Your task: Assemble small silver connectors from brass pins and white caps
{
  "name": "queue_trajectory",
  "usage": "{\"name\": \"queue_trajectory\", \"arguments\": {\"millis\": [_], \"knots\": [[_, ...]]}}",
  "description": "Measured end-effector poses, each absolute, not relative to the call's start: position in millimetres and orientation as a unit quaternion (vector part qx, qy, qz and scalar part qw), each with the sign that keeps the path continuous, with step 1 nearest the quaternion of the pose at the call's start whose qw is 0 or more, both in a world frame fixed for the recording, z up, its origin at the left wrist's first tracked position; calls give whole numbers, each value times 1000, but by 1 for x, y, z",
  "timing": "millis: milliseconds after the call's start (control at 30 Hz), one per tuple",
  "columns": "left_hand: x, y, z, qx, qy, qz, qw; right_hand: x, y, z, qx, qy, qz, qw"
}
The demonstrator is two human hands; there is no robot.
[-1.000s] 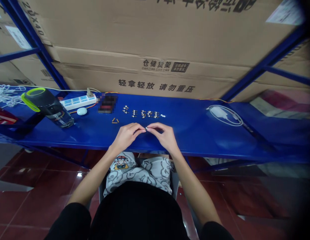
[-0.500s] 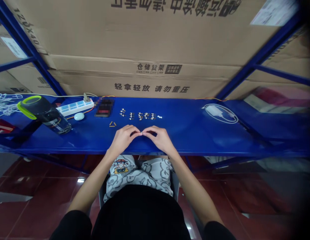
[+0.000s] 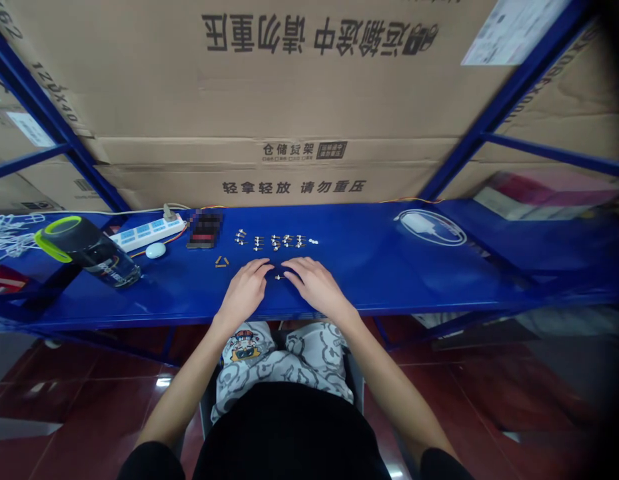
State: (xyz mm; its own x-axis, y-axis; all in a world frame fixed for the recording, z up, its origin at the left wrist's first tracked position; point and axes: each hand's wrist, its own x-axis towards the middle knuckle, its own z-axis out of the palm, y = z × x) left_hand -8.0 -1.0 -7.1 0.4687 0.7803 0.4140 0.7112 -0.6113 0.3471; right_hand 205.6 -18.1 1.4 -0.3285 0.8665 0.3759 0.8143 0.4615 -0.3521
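We are sitting at a blue metal tabletop (image 3: pixel 359 267) that crosses the middle of the frame, above a dark red tiled floor (image 3: pixel 89 413). Nearest to us, at the bottom centre, are our patterned shorts (image 3: pixel 314 353); above them both hands rest over the table's front edge. A half second ago our fingertips met around one tiny part; now they have parted, and that small white piece with a thin pin (image 3: pixel 278 277) lies on the blue surface at the frame's centre, in the gap between them. Our left hand (image 3: pixel 244 290) is loosely curved with nothing in its fingers, and our right hand (image 3: pixel 316 287) is open too, its thumb just beside the pin; whether they touch we cannot tell. We take this to mean that the piece has been let go and handling has paused. A little farther off, left of centre, three brass-coloured strips (image 3: pixel 222 266) lie near one another. Beyond the hands, similar small parts (image 3: pixel 287 239) stand in short clusters, with white bits (image 3: pixel 313 241) at their right end. At the left, a dark bottle (image 3: pixel 96 257) stands before a power strip (image 3: pixel 149 233); at the right lies a coiled white cable (image 3: pixel 452 230). Farthest back, printed cardboard (image 3: pixel 289 100) fills the upper frame.
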Motion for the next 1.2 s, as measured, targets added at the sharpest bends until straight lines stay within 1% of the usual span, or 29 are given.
{"name": "queue_trajectory", "arguments": {"millis": [100,167,600,1067,1200], "knots": [[-8,-1,-8,860,430,268,59,215,-21,1,-533,-820,7,209],[-8,-1,-7,861,432,262,58,219,-20,0,-528,-826,7,197],[-7,0,-3,867,439,232,54,216,-18,4,-537,-824,9,180],[-6,0,-5,867,439,230,51,218,-16,-1,-536,-822,10,190],[-6,0,-6,868,436,233,47,219,-15,-1,-534,-822,29,198]]}}
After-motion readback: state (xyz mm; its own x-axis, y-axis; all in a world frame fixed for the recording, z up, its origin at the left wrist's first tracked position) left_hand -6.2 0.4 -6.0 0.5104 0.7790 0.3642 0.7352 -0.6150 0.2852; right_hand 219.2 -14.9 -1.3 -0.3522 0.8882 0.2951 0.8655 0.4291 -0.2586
